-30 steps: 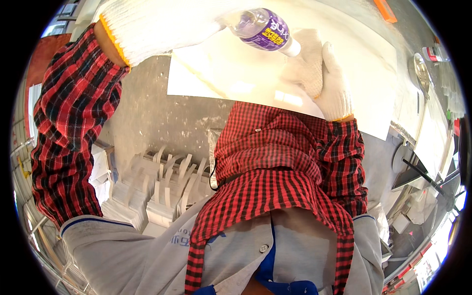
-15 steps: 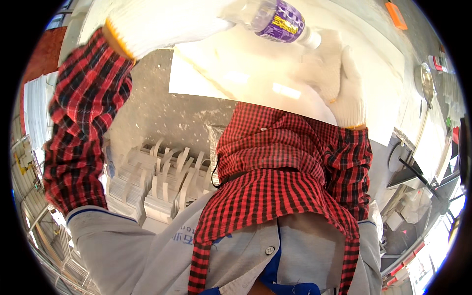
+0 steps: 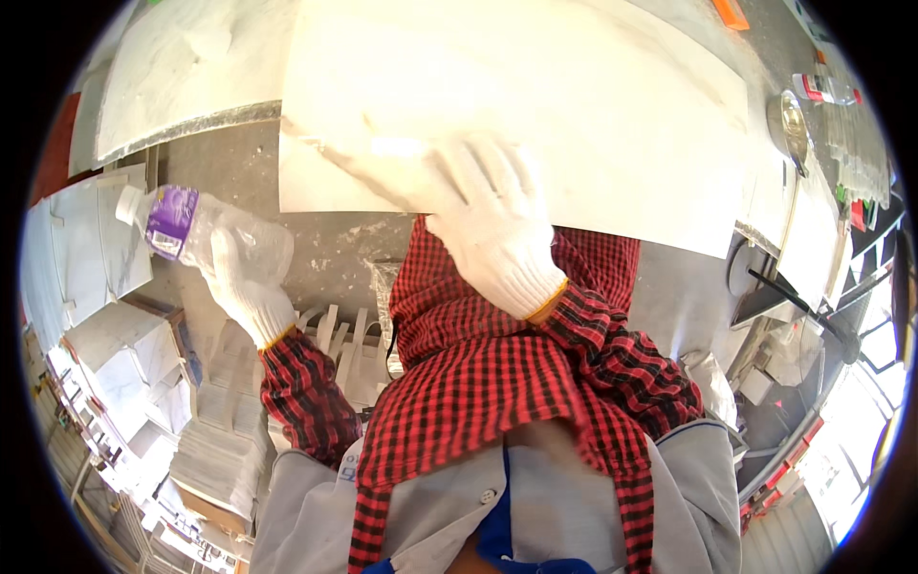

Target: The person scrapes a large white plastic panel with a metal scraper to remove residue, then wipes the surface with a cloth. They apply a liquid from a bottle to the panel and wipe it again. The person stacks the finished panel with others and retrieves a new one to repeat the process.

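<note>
My left hand (image 3: 241, 282), in a white knit glove, grips a clear plastic bottle (image 3: 263, 247) with a purple label and a white cap. The bottle lies nearly level, its cap pointing left, off the left side of the slab and above the floor. My gloved right hand (image 3: 495, 220) rests flat with fingers stretched out on the near edge of a large pale glossy slab (image 3: 622, 143), in front of my apron. A brownish vein runs across the slab beside its fingertips.
Another pale slab (image 3: 206, 72) lies at the far left. Stacked strapped tiles (image 3: 225, 421) stand at the lower left. On the right are a metal bowl (image 3: 790, 129), a second bottle (image 3: 827, 89) and a black bar (image 3: 798, 311). An orange block (image 3: 731, 13) sits at the top right.
My left hand has drawn the bottle from over the slab toward me and left, its cap turning from right to left. My right hand has slid left to the slab's near edge.
</note>
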